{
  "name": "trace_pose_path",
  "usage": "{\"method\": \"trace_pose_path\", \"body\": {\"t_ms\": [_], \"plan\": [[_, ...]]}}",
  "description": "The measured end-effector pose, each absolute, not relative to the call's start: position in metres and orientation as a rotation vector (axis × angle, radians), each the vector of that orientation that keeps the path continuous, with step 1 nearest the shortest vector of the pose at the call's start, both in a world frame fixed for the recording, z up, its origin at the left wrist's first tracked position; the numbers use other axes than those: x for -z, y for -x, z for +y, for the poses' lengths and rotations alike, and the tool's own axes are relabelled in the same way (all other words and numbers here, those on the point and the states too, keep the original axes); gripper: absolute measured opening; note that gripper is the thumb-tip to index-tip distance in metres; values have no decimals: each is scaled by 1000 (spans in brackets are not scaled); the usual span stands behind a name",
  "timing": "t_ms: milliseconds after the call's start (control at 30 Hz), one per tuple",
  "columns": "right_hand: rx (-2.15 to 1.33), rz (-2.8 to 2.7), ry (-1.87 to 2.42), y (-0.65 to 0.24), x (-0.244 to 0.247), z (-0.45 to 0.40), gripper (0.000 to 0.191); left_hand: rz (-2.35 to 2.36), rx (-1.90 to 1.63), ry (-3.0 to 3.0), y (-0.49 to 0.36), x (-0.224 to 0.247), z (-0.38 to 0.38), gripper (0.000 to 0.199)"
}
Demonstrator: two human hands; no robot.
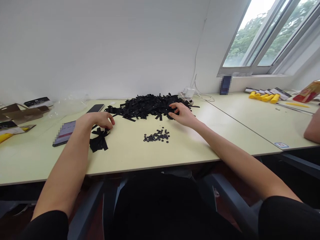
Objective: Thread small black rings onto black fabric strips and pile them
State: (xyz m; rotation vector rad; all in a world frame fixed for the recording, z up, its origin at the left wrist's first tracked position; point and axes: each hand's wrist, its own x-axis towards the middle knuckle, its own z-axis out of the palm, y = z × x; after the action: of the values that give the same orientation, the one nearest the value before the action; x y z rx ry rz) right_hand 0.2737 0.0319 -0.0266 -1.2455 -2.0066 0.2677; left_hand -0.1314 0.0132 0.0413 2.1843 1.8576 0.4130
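Observation:
My left hand (102,120) hovers at the small heap of black fabric strips (98,141) on the left, fingers bent downward and loosely apart. I see nothing held in it, though its palm side is hidden. On the right, my right hand (184,115) reaches to the near right edge of a large pile of black strips (150,105), its thumb and fingers spread with nothing between them. Small dark rings (157,136), like washers, lie scattered on the tabletop between my hands, nearer to me than the large pile.
A phone (65,131) lies by my left forearm, with another dark phone (96,108) behind it. Cardboard packages (21,115) stand far left. A power strip with a white charger (189,92) is behind the pile. Yellow-handled items (264,96) and another person's arm (313,128) are at right.

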Motion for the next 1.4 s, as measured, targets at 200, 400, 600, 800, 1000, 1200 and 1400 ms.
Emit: {"method": "trace_pose_path", "body": {"t_ms": [200, 400, 600, 800, 1000, 1200, 1400], "plan": [[-390, -2106, 1108, -262, 34, 26, 30, 1800, -136, -2065, 116, -34, 26, 28], [-670, -2021, 913, -248, 28, 13, 35, 1140, -1132, -1965, 33, -2, 17, 30], [-1223, -1989, 781, -232, 32, 1, 35, 836, -1194, -1791, -28, 34, -10, 34], [-1272, -1819, 792, -235, 29, 2, 37, 936, -1197, -1895, -20, 37, -11, 45], [-1260, -1779, 770, -238, 25, 2, 33, 944, -1070, -1935, -14, 39, -4, 35], [-1179, -1917, 815, -237, 30, 4, 32, 977, -1112, -2158, -14, 35, -10, 29], [-1149, -1954, 766, -237, 33, 6, 39, 980, -1125, -2308, -15, 33, -13, 27]]}}
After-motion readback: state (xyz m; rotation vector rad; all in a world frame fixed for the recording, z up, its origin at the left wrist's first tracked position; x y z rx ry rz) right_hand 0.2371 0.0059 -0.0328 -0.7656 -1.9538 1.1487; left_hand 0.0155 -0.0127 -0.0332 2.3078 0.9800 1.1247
